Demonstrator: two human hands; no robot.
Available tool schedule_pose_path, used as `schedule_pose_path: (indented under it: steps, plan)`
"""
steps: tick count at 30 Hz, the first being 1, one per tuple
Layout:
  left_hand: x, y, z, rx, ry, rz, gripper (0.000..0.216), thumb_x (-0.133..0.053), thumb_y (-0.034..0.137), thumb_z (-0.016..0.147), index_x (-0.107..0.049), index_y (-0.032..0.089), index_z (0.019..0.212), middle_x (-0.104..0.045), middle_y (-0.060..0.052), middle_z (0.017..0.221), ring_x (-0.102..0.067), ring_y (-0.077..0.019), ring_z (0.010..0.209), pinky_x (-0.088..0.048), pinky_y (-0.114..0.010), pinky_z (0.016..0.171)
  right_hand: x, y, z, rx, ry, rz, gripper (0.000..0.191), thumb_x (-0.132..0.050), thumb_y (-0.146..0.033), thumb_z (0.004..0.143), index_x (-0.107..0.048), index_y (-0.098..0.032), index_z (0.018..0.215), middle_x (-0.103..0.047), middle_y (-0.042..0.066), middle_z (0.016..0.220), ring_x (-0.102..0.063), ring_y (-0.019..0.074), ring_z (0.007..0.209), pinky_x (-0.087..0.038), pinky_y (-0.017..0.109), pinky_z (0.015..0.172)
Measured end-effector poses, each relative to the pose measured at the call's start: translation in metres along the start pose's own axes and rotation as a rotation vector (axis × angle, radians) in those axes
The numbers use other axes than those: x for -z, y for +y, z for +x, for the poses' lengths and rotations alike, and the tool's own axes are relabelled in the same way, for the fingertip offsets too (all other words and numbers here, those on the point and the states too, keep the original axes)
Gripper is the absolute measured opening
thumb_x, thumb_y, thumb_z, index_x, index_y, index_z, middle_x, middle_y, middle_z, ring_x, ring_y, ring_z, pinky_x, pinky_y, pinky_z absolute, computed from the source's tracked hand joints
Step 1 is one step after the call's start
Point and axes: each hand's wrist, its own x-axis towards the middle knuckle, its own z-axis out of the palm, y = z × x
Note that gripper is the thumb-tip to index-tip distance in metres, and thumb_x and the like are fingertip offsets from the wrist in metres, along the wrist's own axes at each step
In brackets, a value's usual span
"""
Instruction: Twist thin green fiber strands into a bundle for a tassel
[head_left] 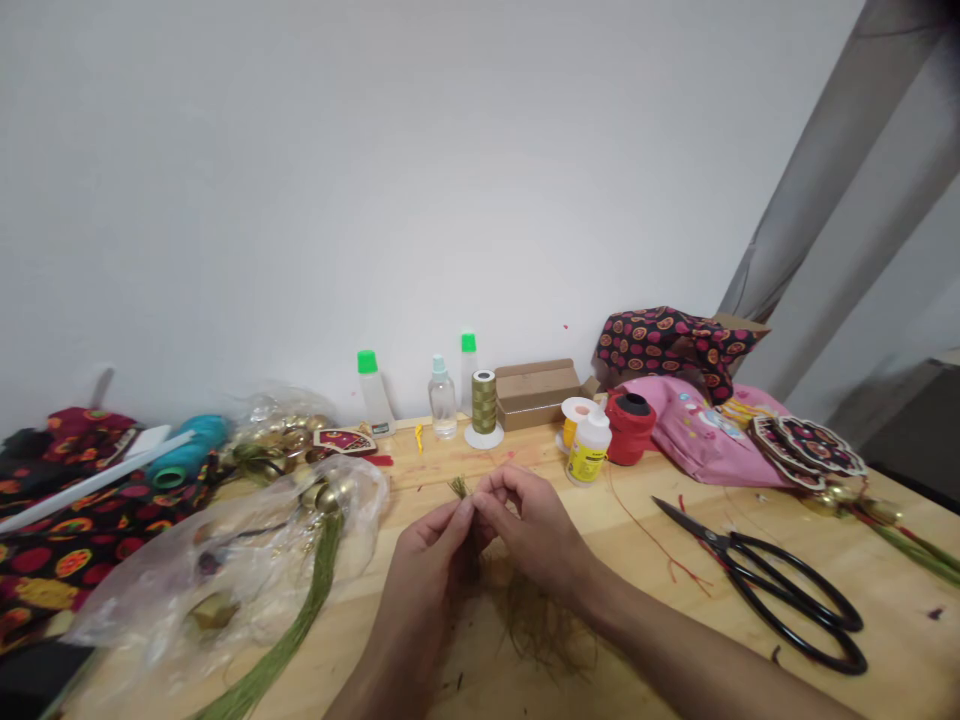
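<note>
My left hand point(431, 565) and my right hand point(529, 530) meet over the middle of the wooden table point(660, 600), fingers pinched together. Between them they hold a small bundle of olive-green threads point(459, 487), whose cut tip sticks up above the fingers. Loose strands of the same thread point(540, 625) trail down onto the table under my right wrist. Both hands are closed on the bundle.
Black scissors point(772, 585) lie at the right. A clear plastic bag point(225, 570) with brass bells and a green tassel point(300, 610) lies left. Behind stand bottles point(442, 400), a green thread spool point(484, 402), a glue bottle point(588, 448), red thread point(630, 428), a cardboard box point(536, 392) and patterned fabrics point(67, 520).
</note>
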Motion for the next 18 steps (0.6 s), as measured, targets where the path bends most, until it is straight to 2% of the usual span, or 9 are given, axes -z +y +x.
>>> schedule_pose_path:
  steps: [5, 7, 12, 18]
  plan:
    - [0.000, 0.001, 0.000, -0.027, 0.043, 0.049, 0.023, -0.056, 0.027, 0.072, -0.057, 0.014, 0.053, -0.048, 0.002, 0.052, -0.041, -0.0090, 0.054, -0.035, -0.021, 0.054, 0.004, -0.006, 0.000, 0.021, 0.044, -0.054, 0.008, -0.050, -0.019, 0.074, -0.056, -0.017, 0.068, -0.051, -0.002, 0.061, -0.047, 0.0099, 0.057, -0.038, 0.020, 0.052]
    - [0.000, 0.002, 0.001, -0.028, 0.065, 0.062, 0.022, -0.058, 0.027, 0.070, -0.057, 0.013, 0.053, -0.044, 0.004, 0.050, -0.039, -0.0084, 0.051, -0.033, -0.021, 0.051, 0.006, -0.008, 0.001, 0.029, 0.075, -0.080, 0.008, -0.052, -0.019, 0.071, -0.058, -0.016, 0.067, -0.051, -0.002, 0.061, -0.046, 0.0105, 0.059, -0.038, 0.020, 0.052]
    - [-0.002, 0.004, 0.002, -0.056, 0.122, 0.102, 0.018, -0.060, 0.029, 0.067, -0.062, 0.013, 0.060, -0.044, 0.003, 0.051, -0.037, -0.0079, 0.049, -0.031, -0.021, 0.047, 0.012, -0.013, 0.004, -0.023, 0.064, 0.026, 0.010, -0.051, -0.020, 0.072, -0.059, -0.015, 0.068, -0.053, -0.001, 0.060, -0.046, 0.0101, 0.056, -0.038, 0.021, 0.051]
    - [0.002, 0.000, 0.003, -0.083, 0.125, 0.254, 0.019, -0.058, 0.031, 0.069, -0.061, 0.015, 0.060, -0.044, 0.004, 0.052, -0.040, -0.0085, 0.049, -0.031, -0.021, 0.047, 0.014, -0.008, 0.006, 0.049, 0.104, 0.001, 0.010, -0.053, -0.020, 0.072, -0.061, -0.015, 0.074, -0.056, 0.000, 0.063, -0.049, 0.0112, 0.061, -0.039, 0.021, 0.054]
